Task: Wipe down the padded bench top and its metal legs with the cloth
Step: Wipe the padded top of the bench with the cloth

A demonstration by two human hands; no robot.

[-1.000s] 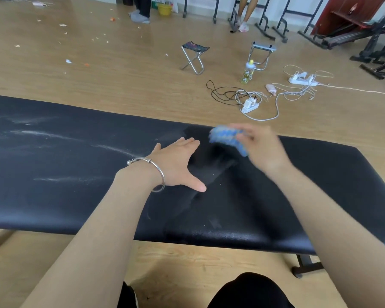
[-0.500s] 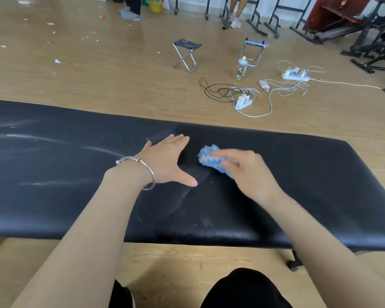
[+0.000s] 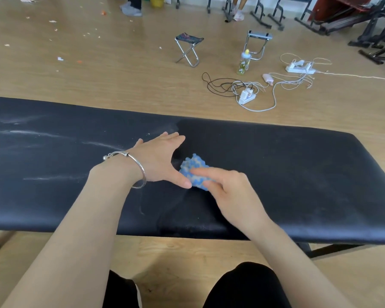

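Since a second ago the right hand (image 3: pixel 229 194) has pulled the cloth (image 3: pixel 195 172) back from the far edge of the bench top (image 3: pixel 298 174) toward the near side, now just beside the left thumb. Cloth is a bunched blue-and-white wad, pinched under the right fingers and pressed on the black pad near its middle, about 3 o'clock from the left hand (image 3: pixel 158 158). Left hand lies flat and released, fingers spread, palm down bracing on the pad; silver bangle (image 3: pixel 138 172) on that wrist.

Pad right of the cloth looks darker and clean. White dusty streaks (image 3: pixel 42 134) run across the pad at 9 o'clock of the left hand, so that half looks undone. Metal legs (image 3: pixel 333 250) show only partly under the near edge at 5 o'clock, likely untouched.

Doing this step well, my guess:
- keep strokes far-edge to near-edge, overlapping each pass
- work toward 9 o'clock into the streaks
- shift the bracing left hand out of the way first, dust sits under and around it
- open the wad flatter for more contact, bunched cloth covers a narrow strip
- press firm, padding gives

Floor clutter beyond the bench at 12 to 1 o'clock: folding stool (image 3: pixel 188 50), bottle (image 3: pixel 243 62), cables (image 3: pixel 242 90). Not relevant.
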